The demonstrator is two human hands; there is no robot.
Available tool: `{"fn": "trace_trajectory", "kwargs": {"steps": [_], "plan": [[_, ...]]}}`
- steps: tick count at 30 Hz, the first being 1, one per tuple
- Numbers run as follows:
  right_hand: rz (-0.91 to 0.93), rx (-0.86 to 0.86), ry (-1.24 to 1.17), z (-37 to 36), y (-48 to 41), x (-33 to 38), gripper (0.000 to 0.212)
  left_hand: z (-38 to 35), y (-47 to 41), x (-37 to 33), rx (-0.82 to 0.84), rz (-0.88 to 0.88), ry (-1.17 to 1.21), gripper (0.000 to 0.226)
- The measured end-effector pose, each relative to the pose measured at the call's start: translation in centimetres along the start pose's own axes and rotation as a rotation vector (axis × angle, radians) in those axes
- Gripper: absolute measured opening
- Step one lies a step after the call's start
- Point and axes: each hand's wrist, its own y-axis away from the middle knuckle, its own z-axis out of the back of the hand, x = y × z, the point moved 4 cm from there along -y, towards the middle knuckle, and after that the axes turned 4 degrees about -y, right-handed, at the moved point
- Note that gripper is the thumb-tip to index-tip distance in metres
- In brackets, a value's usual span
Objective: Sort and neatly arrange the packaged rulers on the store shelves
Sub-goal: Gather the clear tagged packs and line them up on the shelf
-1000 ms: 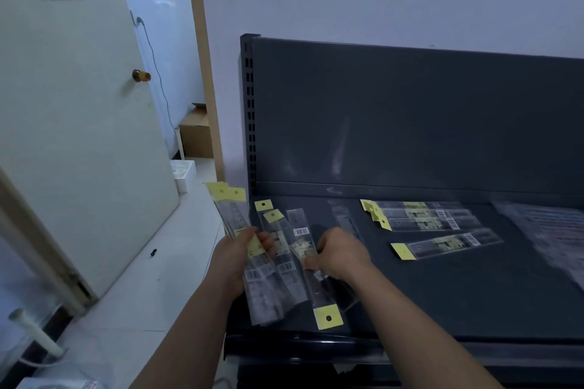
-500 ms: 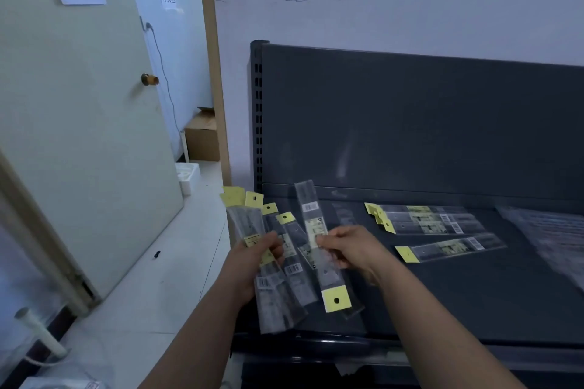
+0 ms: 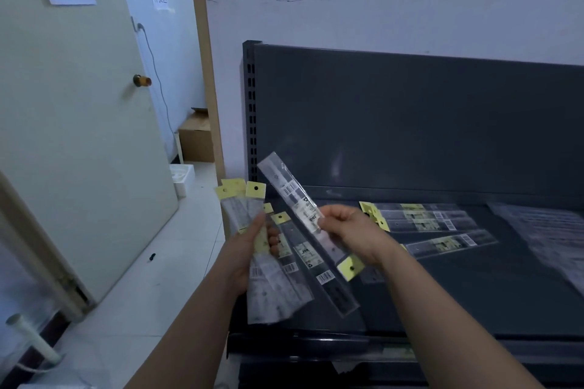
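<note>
My left hand (image 3: 252,249) grips a fanned bundle of packaged rulers (image 3: 271,290) in clear sleeves with yellow hang tabs pointing up, held over the shelf's left front corner. My right hand (image 3: 354,230) pinches a single packaged ruler (image 3: 297,199) by its middle, tilted, with its yellow tab at the lower end. A small stack of packaged rulers (image 3: 423,216) lies flat on the dark shelf (image 3: 474,294) to the right. One more ruler (image 3: 452,243) lies just in front of that stack.
The shelf has a dark back panel (image 3: 410,123) and a slotted upright (image 3: 251,104) at its left. Clear plastic bags (image 3: 546,234) lie at the shelf's right. A door (image 3: 79,123) stands open at left, with a cardboard box (image 3: 197,136) behind it.
My right hand pulled one ruler out of the bundle, lifted it and swung its upper end up and left. Both hands rose above the shelf.
</note>
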Motion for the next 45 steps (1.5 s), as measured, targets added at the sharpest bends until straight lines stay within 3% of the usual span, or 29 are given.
{"fn": "trace_trajectory", "kwargs": {"steps": [5, 10, 12, 14, 16, 18, 22, 26, 28, 30, 34, 37, 40, 45], "plan": [[-0.038, 0.180, 0.495, 1.6, -0.7, 0.6, 0.032, 0.8, 0.9, -1.5, 0.015, 0.004, -0.107, 0.056], [-0.042, 0.199, 0.472, 1.0, -0.9, 0.9, 0.024, 1.8, 1.5, -2.1, 0.044, -0.002, -0.379, 0.061], [0.052, 0.100, 0.422, 0.7, -1.3, 1.0, 0.019, 1.3, 1.8, -1.8, 0.064, -0.021, -0.443, 0.050], [0.149, -0.171, 0.486, 1.5, -1.8, 1.0, 0.018, 1.1, 1.9, -1.5, 0.028, -0.061, -0.389, 0.040], [0.137, -0.471, 0.602, 2.7, -1.8, 0.7, 0.051, 1.1, 2.2, -1.6, -0.037, -0.105, -0.281, 0.035], [0.052, -0.547, 0.437, 3.1, -1.6, -0.2, 0.069, 1.6, 1.9, -1.5, -0.069, -0.111, -0.222, 0.034], [-0.001, -0.360, -0.081, 1.7, -1.9, -1.6, 0.042, 0.9, 2.4, -0.4, -0.005, -0.055, -0.263, 0.052], [0.019, -0.295, -0.278, 2.3, -2.1, -1.1, 0.053, 1.0, 2.2, -0.2, 0.063, 0.056, -0.197, 0.040], [0.009, -0.172, -0.202, 1.9, -1.8, -0.7, 0.061, 0.9, 1.9, -0.1, 0.166, 0.130, -0.123, 0.040], [0.024, -0.100, -0.119, 0.3, -1.3, 0.0, 0.064, 0.6, 1.6, 0.4, 0.197, 0.139, -0.206, 0.039], [0.079, -0.134, -0.069, -2.4, -1.7, 0.0, 0.069, -0.3, 1.5, 1.1, 0.129, 0.026, -0.362, 0.048], [0.029, -0.257, 0.424, -1.4, -1.7, -0.9, 0.071, 1.1, 1.0, 0.5, -0.027, 0.014, -0.199, 0.043], [-0.184, -0.115, 0.852, -1.6, -0.9, -2.3, 0.053, 2.9, 0.6, 0.1, -0.124, 0.018, -0.087, 0.027], [-0.307, -0.119, 1.019, -2.6, -1.2, -2.4, 0.038, 3.5, 0.5, 0.7, -0.166, 0.016, -0.083, 0.023]]}}
